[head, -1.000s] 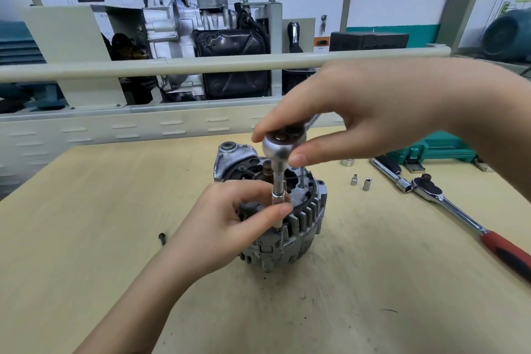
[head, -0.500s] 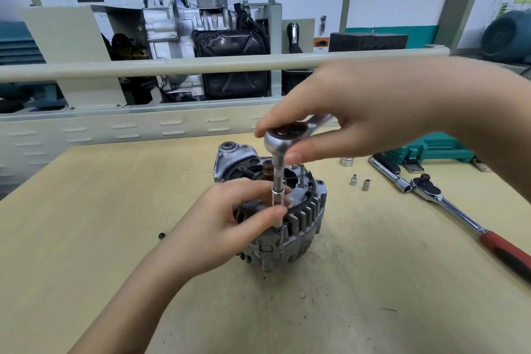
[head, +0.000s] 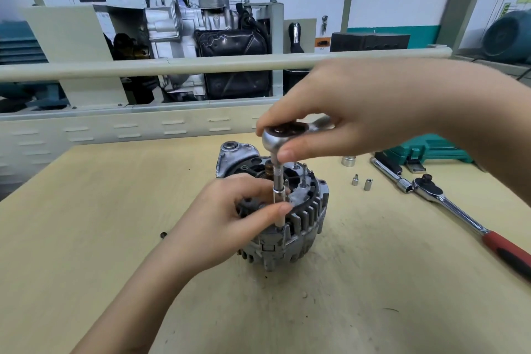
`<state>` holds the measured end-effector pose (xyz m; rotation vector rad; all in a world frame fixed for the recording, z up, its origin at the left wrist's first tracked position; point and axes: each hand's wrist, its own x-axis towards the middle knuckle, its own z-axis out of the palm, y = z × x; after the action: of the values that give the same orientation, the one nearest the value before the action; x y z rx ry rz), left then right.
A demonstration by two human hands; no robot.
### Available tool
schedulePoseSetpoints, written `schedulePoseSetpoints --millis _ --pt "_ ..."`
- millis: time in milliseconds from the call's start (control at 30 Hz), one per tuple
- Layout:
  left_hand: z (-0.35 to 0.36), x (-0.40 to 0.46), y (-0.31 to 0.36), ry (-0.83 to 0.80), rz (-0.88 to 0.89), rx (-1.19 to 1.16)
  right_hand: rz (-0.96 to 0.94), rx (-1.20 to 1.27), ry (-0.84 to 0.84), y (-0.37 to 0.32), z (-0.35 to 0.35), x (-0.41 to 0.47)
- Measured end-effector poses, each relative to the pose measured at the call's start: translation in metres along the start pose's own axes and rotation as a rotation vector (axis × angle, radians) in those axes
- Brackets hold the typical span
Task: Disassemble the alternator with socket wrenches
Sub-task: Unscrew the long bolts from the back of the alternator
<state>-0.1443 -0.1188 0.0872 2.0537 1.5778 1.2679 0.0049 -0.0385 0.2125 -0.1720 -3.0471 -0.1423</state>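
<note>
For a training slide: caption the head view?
Right hand holds ratchet; left hand steadies its extension on the alternator.

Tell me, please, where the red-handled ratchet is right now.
In the head view the red-handled ratchet lies on the table, right of the alternator, beside two small sockets.

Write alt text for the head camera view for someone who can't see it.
Two hands work a small ratchet wrench on an alternator standing on a wooden table: right hand holds its head, left hand pinches the socket extension.
</note>
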Motion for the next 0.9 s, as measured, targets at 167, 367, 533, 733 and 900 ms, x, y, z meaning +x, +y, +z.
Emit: schedulePoseSetpoints --millis 167,367,533,733,900 --pt "0.0001 -0.0017 0.0002 0.003 -0.010 -0.055 -0.008 0.057 0.004 0.0014 -0.0002 0.0004" --pt "0.0065 0.0009 0.0028 0.133 0.009 0.074 0.044 -0.042 0.019 -0.0044 -0.0011 0.0004" --pt "0.0032 0.0005 0.0011 0.062 -0.033 -0.003 0.014 -0.031 0.011 -0.0056 -0.0001 -0.0014" --pt "-0.0004 -0.0029 0.0011 -0.050 -0.046 -0.119 0.003 0.033 0.005 -0.0053 -0.0027 -0.0019" --pt "0.0040 -0.0001 0.0016 0.058 0.004 0.012 0.000 -0.003 0.034 -0.0057 -0.0021 -0.0025"
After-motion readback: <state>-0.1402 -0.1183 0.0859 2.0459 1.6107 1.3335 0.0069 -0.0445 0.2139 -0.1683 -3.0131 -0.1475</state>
